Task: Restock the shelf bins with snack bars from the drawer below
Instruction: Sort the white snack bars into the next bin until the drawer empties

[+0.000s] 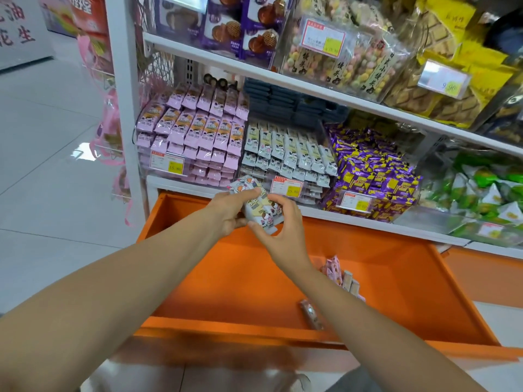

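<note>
Gripping a small bundle of snack bars (256, 206) between left hand (226, 215) and right hand (284, 233), raised above the back of the open orange drawer (226, 278) and just in front of the shelf edge (181, 183). Bundle tilted, long axis running from upper left to lower right, upper ends aimed toward the shelf, lower ends toward the person. Left hand curled round the left side of the bundle, fingers over the top, thumb below. Right hand wrapped round the lower right end, forefinger on top, thumb tip under the bottom corner. Bars lying between the two palms, touching both. Directly behind: clear bin of white bars (288, 151), packed upright in rows, flanked by a bin of pink bars (192, 137) to the left and a bin of purple packets (373, 171) to the right. Down in the drawer, partly hidden by the right forearm: a few loose pink bars (334, 267) and one brown bar (311, 314) lying flat
</note>
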Demonstrator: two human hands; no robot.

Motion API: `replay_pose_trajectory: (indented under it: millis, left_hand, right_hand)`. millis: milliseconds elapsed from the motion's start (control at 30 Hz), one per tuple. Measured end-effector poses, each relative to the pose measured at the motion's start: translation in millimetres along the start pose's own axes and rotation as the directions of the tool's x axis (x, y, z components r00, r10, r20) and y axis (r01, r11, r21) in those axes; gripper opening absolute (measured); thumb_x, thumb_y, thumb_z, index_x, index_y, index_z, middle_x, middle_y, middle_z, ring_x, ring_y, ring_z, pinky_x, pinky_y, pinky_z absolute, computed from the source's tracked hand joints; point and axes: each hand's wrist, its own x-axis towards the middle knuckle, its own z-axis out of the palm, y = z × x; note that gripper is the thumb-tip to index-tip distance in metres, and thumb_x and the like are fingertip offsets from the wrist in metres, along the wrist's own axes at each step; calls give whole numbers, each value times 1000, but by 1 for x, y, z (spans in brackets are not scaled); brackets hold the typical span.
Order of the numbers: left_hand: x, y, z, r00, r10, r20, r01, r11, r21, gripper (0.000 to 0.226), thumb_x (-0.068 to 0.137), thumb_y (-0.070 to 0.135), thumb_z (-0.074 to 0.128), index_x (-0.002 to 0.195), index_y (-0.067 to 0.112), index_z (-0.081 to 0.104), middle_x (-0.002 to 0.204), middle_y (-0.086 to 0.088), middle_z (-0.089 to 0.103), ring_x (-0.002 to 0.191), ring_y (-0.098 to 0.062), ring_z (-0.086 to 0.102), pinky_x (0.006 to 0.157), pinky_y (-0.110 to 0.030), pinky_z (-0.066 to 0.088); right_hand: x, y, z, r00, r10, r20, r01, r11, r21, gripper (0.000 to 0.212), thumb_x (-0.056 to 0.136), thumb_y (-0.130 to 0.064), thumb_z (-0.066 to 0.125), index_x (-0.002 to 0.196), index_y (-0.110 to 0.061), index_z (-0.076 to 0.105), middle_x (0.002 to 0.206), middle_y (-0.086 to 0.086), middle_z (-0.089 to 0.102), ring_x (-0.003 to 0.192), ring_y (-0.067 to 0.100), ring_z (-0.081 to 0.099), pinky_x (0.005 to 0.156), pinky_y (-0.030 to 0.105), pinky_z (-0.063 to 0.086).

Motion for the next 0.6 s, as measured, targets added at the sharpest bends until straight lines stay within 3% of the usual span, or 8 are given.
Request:
replay_pose_trajectory:
  millis: [100, 200, 233, 300, 367, 400, 500, 600]
  left_hand:
    - [-1, 21, 11, 997, 58, 57, -58, 998, 8, 78, 73, 28, 85, 137, 1, 47, 120, -18, 63, 90, -27, 69, 55, -30, 57]
    - [-3, 40, 15, 951, 290, 106, -307, 927, 216, 39, 90, 37, 68, 112, 6, 59, 107, -15, 68, 83, -23, 69, 68, -39, 60]
    - [-2, 47, 13, 901, 421, 103, -427, 822, 376, 33, 93, 41, 62, 106, 11, 59, 104, -12, 68, 83, -22, 68, 73, -40, 59]
    - [5, 62, 1, 719, 679, 148, -569, 452, 687, 26, 97, 39, 54, 106, 15, 59, 101, -3, 64, 88, -18, 62, 74, -35, 52]
    - [18, 76, -13, 534, 795, 290, -574, 88, 814, 27, 98, 32, 50, 112, 12, 61, 108, -4, 60, 100, -21, 55, 81, -33, 44]
    - [27, 83, -20, 491, 788, 371, -559, -42, 828, 32, 98, 33, 47, 117, 11, 62, 114, -7, 60, 108, -25, 53, 88, -36, 42]
    - [55, 93, -38, 513, 673, 533, -472, -298, 830, 60, 91, 47, 26, 130, 14, 58, 139, -9, 53, 133, -32, 41, 111, -48, 28]
    - [76, 91, -49, 558, 583, 591, -407, -428, 807, 66, 91, 51, 17, 141, 21, 49, 151, -5, 42, 143, -28, 30, 119, -52, 14]
  right_hand:
    - [22, -4, -6, 997, -22, -68, 23, 1000, 1, 48, 81, -39, 66, 125, -24, 52, 120, -9, 54, 116, 8, 48, 91, 18, 38]
    - [49, -9, -12, 989, 26, -148, -22, 999, 30, 43, 80, -34, 66, 121, -27, 54, 119, -7, 55, 112, 5, 49, 88, 14, 37]
    - [60, -11, -13, 985, 48, -166, -41, 998, 40, 43, 81, -33, 66, 121, -26, 54, 120, -7, 54, 111, 4, 49, 88, 13, 36]
    - [83, -13, -17, 976, 90, -200, -81, 995, 54, 42, 85, -28, 68, 124, -23, 55, 122, -9, 53, 113, 4, 48, 90, 14, 36]
    - [108, -13, -21, 964, 106, -244, -101, 994, 34, 41, 86, -28, 69, 124, -22, 55, 122, -8, 54, 113, 6, 49, 93, 18, 39]
    - [121, -13, -21, 958, 115, -262, -113, 993, 21, 41, 87, -30, 69, 124, -21, 55, 122, -7, 55, 113, 7, 50, 93, 21, 40]
    - [159, -8, -18, 945, 165, -281, -181, 983, -31, 44, 88, -37, 68, 125, -18, 54, 123, -5, 55, 110, 7, 48, 92, 23, 38]
    - [195, 0, -12, 937, 206, -280, -244, 964, -105, 49, 87, -43, 66, 126, -17, 52, 123, 1, 53, 108, 14, 49, 92, 33, 43]
